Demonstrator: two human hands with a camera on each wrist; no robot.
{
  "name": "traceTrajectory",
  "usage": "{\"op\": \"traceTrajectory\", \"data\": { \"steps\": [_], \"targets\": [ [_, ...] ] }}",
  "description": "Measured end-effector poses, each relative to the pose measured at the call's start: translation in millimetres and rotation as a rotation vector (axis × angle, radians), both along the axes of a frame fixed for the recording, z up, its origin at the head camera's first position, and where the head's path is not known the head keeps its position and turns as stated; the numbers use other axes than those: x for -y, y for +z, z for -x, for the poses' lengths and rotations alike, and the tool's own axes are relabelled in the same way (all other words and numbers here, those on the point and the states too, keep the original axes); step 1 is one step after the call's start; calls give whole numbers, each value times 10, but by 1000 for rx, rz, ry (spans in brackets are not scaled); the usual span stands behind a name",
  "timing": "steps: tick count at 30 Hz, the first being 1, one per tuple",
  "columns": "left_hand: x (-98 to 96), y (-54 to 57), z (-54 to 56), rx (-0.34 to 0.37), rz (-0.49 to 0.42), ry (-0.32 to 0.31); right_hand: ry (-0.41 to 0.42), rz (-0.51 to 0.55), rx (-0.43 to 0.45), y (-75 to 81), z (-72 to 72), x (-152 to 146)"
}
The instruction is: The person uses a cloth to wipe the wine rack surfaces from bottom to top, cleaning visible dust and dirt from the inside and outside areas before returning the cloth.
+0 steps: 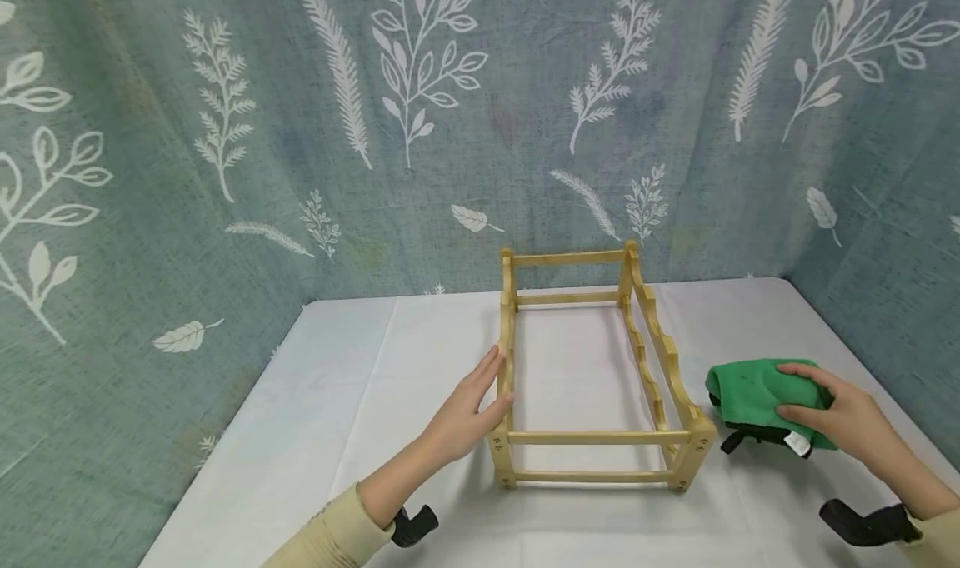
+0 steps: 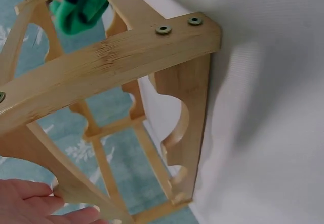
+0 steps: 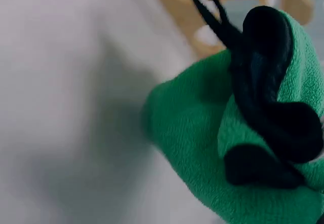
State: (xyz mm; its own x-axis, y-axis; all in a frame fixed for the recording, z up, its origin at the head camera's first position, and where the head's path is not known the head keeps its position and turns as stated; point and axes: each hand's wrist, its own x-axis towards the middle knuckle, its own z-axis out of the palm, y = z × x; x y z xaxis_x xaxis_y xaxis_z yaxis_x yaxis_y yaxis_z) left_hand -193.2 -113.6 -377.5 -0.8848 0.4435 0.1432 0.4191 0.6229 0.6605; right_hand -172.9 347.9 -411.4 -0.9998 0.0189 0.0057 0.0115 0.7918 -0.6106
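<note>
A light wooden rack (image 1: 600, 437) with scalloped side rails stands on the white table. My left hand (image 1: 467, 414) lies along its left side rail, fingers mostly straight and the fingertips at the wood. In the left wrist view, the fingers (image 2: 30, 203) show beside a curved notch. To the right of the rack, my right hand (image 1: 851, 418) grips a bunched green cloth (image 1: 757, 393) between thumb and fingers. The cloth has black edging, a black hanging loop (image 3: 215, 21) and a white tag. Folds of the cloth (image 3: 187, 117) hide most of the right hand in its wrist view.
White cloth covers the table (image 1: 420, 351). A blue-green curtain (image 1: 525, 135) with white leaf prints hangs behind and along both sides. Screw heads (image 2: 163, 30) show on the rack's end post.
</note>
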Motion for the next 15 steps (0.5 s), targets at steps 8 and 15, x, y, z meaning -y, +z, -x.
{"op": "traceTrajectory", "data": {
  "steps": [8,15],
  "targets": [
    [58,-72,-51,-5,-22,-17,-41,72,152,-371,9,-193],
    [159,-129,-128,-72,-44,-22,39,-84,-18,-262,-45,-141]
  ]
}}
